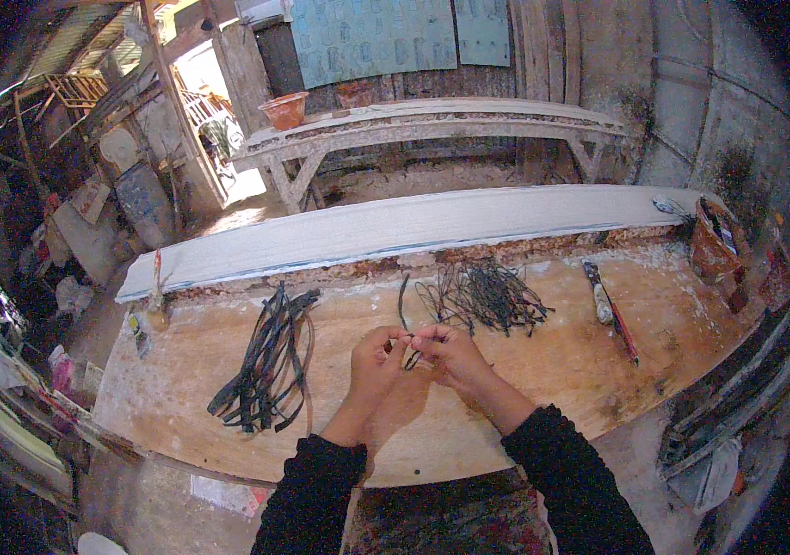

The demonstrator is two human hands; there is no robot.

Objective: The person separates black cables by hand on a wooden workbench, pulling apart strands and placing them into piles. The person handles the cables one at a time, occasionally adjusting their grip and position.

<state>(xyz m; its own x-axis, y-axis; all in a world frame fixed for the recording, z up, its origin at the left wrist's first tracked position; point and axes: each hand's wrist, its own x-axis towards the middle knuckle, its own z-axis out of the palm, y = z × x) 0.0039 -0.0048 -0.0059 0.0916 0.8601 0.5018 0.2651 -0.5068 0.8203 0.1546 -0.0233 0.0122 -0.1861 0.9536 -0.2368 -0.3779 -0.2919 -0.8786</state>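
Black strip, frame centre: pinched by left hand and right hand, part jutting above both.

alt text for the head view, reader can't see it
A person's left hand and right hand pinch a dark strip over a wooden table. Long black bands lie to the left, a tangled dark pile to the right.

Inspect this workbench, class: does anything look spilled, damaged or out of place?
Yes: whitish smears mark the far right of the pale brown wooden tabletop, perhaps from a spill. The thin, black, flexible strips heaped right of centre also look tangled, though possibly harmlessly so.
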